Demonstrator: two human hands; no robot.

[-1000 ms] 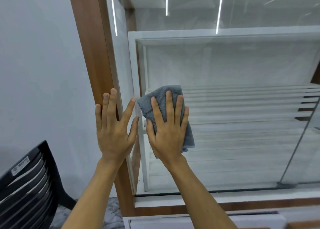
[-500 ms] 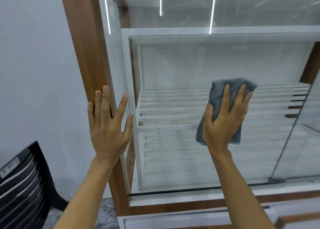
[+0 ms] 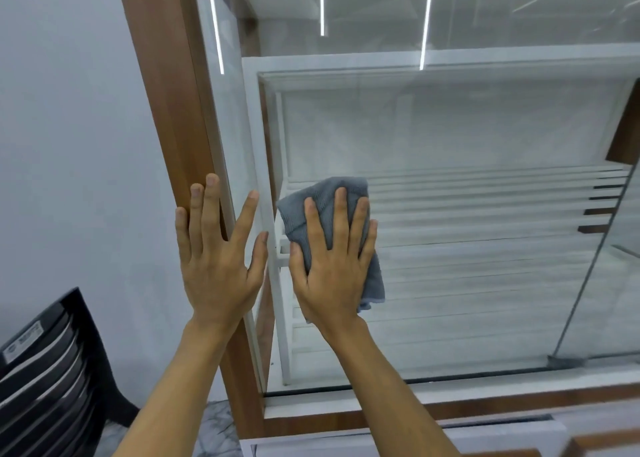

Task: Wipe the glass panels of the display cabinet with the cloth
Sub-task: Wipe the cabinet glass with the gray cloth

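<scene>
A grey cloth (image 3: 322,200) is pressed flat against the front glass panel (image 3: 467,138) of the display cabinet, near the panel's left edge. My right hand (image 3: 334,266) lies spread over the cloth and holds it to the glass; the cloth's lower part hangs out past my palm on the right. My left hand (image 3: 218,256) rests flat with fingers apart on the cabinet's brown wooden corner post (image 3: 162,76), just left of the cloth hand.
White slatted shelves (image 3: 485,214) show behind the glass. A second glass panel edge (image 3: 588,276) runs down at the right. A black slatted chair (image 3: 45,370) stands at the lower left against a white wall. A wooden base rail (image 3: 485,404) runs under the glass.
My right hand has swept the cloth back leftwards across the glass, from mid-panel to beside the left post. My left hand has stayed on the post.
</scene>
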